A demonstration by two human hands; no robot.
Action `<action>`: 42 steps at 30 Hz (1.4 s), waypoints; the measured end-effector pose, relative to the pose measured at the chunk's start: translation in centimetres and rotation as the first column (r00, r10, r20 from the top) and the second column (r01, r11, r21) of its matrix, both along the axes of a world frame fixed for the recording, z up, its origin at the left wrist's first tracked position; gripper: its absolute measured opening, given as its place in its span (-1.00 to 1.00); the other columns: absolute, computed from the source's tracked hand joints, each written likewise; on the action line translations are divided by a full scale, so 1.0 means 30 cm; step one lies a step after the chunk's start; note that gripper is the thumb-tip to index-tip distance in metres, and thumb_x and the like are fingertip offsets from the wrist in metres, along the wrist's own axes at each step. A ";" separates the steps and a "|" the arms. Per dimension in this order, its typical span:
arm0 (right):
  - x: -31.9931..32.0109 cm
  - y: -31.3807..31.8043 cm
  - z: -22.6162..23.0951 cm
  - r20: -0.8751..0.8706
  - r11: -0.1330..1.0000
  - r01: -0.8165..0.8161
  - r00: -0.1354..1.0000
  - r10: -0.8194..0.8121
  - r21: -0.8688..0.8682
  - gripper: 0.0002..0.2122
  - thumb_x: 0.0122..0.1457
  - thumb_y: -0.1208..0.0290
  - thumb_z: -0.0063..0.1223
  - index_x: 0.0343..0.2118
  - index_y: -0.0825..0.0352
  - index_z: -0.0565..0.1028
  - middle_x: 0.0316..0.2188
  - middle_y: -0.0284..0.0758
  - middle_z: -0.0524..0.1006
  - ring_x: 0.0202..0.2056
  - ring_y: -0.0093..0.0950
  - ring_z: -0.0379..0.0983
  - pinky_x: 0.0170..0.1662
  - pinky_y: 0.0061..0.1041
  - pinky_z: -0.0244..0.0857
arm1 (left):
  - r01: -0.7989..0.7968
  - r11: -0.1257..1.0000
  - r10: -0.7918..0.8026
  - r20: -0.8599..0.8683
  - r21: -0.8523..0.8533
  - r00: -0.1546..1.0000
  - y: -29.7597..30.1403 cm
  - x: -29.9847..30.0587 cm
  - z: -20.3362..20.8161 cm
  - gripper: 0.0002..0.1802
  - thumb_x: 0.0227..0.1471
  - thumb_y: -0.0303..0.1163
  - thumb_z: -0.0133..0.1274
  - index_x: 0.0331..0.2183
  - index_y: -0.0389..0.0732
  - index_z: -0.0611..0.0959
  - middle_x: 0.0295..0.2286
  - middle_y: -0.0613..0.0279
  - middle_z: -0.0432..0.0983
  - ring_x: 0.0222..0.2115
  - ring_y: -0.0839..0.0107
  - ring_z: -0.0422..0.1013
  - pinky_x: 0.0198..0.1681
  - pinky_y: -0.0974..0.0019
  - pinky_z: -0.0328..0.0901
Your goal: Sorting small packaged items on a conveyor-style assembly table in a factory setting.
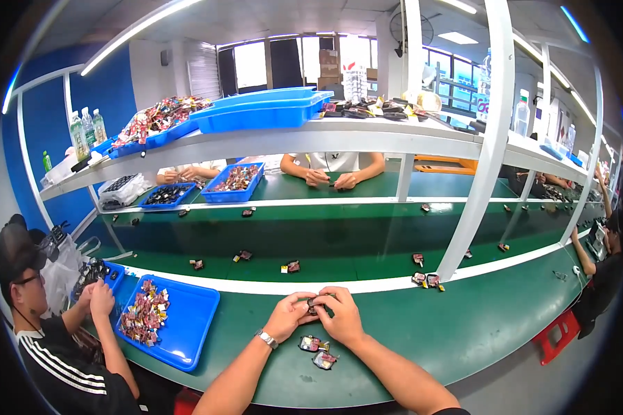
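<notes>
In front of me, over the green table (387, 332), both of my hands meet at a small dark electronic part (313, 307). My left hand (289, 319), with a metal watch at its wrist, pinches the part from the left. The fingers of my right hand (340, 317) close on it from the other side and cover much of it, so its exact kind stays unclear. Just below my hands lie two small dark-edged housings with circuit boards and wires, one housing (310, 344) above the other (324, 360).
A blue tray (204, 325) with piled small boards (145, 315) stands at left, beside a seated co-worker (69, 332). Further small units (292, 267) lie along the green strip beyond the white rail (353, 286). A white shelf post (481, 159) rises at right.
</notes>
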State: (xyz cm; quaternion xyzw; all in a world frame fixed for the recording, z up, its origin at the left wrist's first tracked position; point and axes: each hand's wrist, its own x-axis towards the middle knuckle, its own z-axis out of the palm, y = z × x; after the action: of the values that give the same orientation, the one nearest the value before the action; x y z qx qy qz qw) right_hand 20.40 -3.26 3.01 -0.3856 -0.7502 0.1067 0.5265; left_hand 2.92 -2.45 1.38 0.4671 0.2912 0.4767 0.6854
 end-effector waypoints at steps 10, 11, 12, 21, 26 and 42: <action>-0.005 -0.015 0.003 0.149 0.986 0.037 0.987 -0.061 0.161 -0.82 -0.09 0.55 0.26 -0.36 0.27 0.58 -0.33 -0.33 0.49 -0.31 -0.37 0.47 -0.29 -0.43 0.43 | 0.008 1.000 -0.008 -0.019 -0.016 1.000 0.010 -0.003 -0.020 -0.67 0.21 -0.51 -0.12 0.03 -0.27 0.39 -0.10 0.11 0.46 -0.10 0.35 0.45 0.02 0.24 0.39; -0.005 -0.015 0.002 0.171 0.980 0.056 0.981 -0.089 0.189 -0.83 -0.08 0.54 0.26 -0.36 0.27 0.58 -0.34 -0.34 0.50 -0.30 -0.37 0.47 -0.29 -0.43 0.44 | 0.010 1.000 -0.010 -0.024 -0.014 1.000 0.009 -0.003 -0.021 -0.67 0.21 -0.51 -0.11 0.02 -0.27 0.39 -0.10 0.12 0.46 -0.10 0.36 0.45 0.02 0.24 0.39; -0.007 -0.013 0.002 0.191 0.974 0.074 0.975 -0.116 0.217 -0.83 -0.07 0.53 0.25 -0.35 0.26 0.59 -0.34 -0.35 0.50 -0.30 -0.38 0.47 -0.30 -0.43 0.44 | 0.008 1.000 -0.008 -0.025 -0.013 1.000 0.007 -0.004 -0.019 -0.67 0.21 -0.51 -0.11 0.02 -0.27 0.39 -0.10 0.12 0.46 -0.10 0.36 0.45 0.02 0.24 0.39; -0.002 -0.002 -0.021 0.224 0.963 0.092 0.963 -0.150 0.253 -0.87 -0.04 0.51 0.17 -0.37 0.24 0.56 -0.36 -0.39 0.50 -0.30 -0.40 0.46 -0.33 -0.44 0.45 | 0.002 1.000 -0.002 -0.047 -0.017 0.999 0.007 0.004 -0.013 -0.68 0.22 -0.48 -0.09 0.01 -0.26 0.42 -0.11 0.14 0.47 -0.11 0.37 0.46 -0.01 0.28 0.41; -0.017 0.000 -0.024 0.226 0.965 0.098 0.962 -0.155 0.245 -0.91 -0.02 0.50 0.15 -0.40 0.26 0.55 -0.36 -0.39 0.50 -0.31 -0.40 0.45 -0.34 -0.45 0.44 | 0.000 1.000 -0.001 -0.043 -0.012 0.999 0.005 -0.004 -0.018 -0.69 0.22 -0.49 -0.10 0.01 -0.26 0.42 -0.12 0.14 0.48 -0.12 0.37 0.46 -0.02 0.28 0.42; -0.026 -0.025 -0.006 0.238 0.986 0.040 0.968 -0.077 0.159 -0.70 -0.10 0.45 0.28 -0.23 0.33 0.56 -0.14 -0.21 0.49 -0.16 -0.25 0.47 -0.16 -0.36 0.43 | -0.081 0.997 0.080 -0.036 -0.020 0.996 0.007 0.009 -0.018 -0.68 0.21 -0.55 -0.16 0.01 -0.29 0.38 -0.10 0.08 0.48 -0.13 0.37 0.46 -0.03 0.27 0.41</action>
State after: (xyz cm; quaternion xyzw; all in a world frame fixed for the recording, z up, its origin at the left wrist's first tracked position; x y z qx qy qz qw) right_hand 19.62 -4.01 2.84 -0.3762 -0.8034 -0.0149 0.4613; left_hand 3.19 -2.22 0.85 0.4560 0.3267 0.4925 0.6654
